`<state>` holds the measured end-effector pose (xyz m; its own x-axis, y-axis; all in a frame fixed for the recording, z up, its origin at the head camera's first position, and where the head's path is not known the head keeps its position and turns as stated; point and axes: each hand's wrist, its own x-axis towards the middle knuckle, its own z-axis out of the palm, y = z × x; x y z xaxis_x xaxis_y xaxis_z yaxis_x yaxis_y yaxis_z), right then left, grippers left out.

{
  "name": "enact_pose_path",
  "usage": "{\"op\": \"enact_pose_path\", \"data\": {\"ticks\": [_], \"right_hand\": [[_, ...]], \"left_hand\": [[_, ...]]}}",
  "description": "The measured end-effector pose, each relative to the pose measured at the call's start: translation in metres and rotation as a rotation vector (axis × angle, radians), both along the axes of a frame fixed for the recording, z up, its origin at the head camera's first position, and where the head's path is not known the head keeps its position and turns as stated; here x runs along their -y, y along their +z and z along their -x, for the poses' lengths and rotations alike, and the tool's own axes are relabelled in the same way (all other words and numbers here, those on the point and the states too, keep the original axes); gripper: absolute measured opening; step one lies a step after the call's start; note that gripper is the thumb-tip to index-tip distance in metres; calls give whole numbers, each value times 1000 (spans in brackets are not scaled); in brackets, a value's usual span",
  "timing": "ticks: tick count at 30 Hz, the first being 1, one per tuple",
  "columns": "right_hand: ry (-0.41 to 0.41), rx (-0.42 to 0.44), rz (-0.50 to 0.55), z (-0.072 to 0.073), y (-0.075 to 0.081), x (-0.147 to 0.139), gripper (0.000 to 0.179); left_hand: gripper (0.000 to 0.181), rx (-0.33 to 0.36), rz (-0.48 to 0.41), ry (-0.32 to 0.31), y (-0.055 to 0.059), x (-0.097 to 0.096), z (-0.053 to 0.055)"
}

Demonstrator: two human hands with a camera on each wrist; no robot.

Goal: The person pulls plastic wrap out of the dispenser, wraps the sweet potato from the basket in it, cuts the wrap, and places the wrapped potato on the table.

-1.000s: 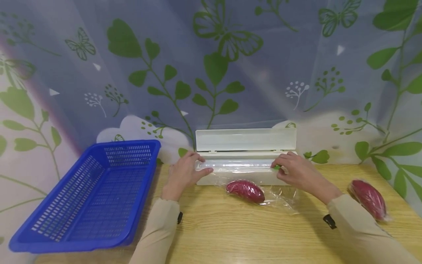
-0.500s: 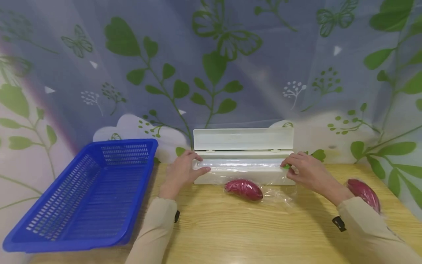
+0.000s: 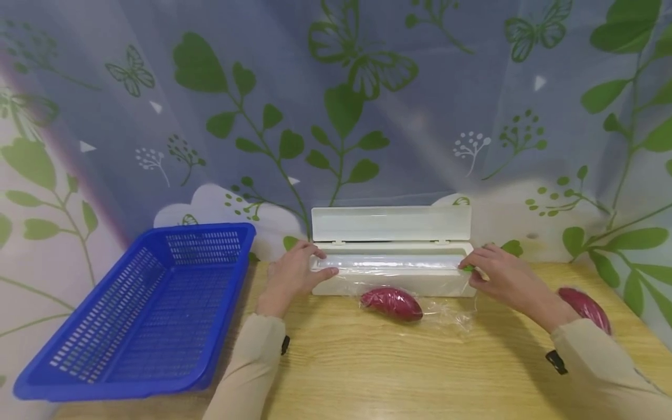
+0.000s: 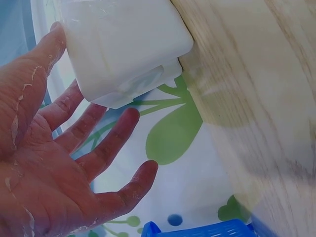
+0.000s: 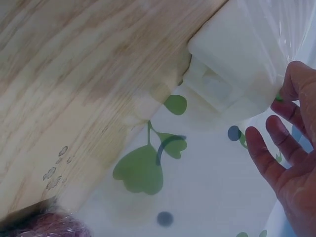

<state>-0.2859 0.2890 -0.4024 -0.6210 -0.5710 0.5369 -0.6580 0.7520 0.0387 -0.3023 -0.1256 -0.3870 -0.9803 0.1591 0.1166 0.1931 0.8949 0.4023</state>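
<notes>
A white cling film dispenser (image 3: pixel 341 284) stands on the table with its lid (image 3: pixel 391 224) raised and a film roll (image 3: pixel 388 261) inside. Its left end is held by my left hand (image 3: pixel 293 273), thumb at the front edge and the lower fingers spread free in the left wrist view. At the right end, my right hand (image 3: pixel 499 277) pinches a small green slide cutter (image 3: pixel 466 268), mostly hidden by the fingertips. Clear film (image 3: pixel 446 315) hangs over the front edge onto the table, around a purple-red, sweet potato-shaped item (image 3: pixel 391 303).
A second film-wrapped purple-red item (image 3: pixel 585 308) lies at the right, partly behind my right forearm. On the left is a blue plastic basket (image 3: pixel 210 350). A leaf-patterned curtain (image 3: pixel 420 157) hangs right behind the dispenser, at the back of the wooden table (image 3: pixel 378 373).
My right hand has slid the green cutter rightward along the dispenser's front edge to its right end. My left hand keeps its hold on the left end.
</notes>
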Motion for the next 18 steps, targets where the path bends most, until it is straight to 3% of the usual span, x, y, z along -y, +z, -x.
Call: {"op": "enact_pose_path", "data": {"ticks": [7, 18], "right_hand": [[24, -43, -4, 0, -2, -4, 35], [-4, -86, 0, -3, -5, -14, 33]], "left_hand": [[54, -6, 0, 4, 1, -1, 0], [53, -2, 15, -5, 0, 1, 1]]}}
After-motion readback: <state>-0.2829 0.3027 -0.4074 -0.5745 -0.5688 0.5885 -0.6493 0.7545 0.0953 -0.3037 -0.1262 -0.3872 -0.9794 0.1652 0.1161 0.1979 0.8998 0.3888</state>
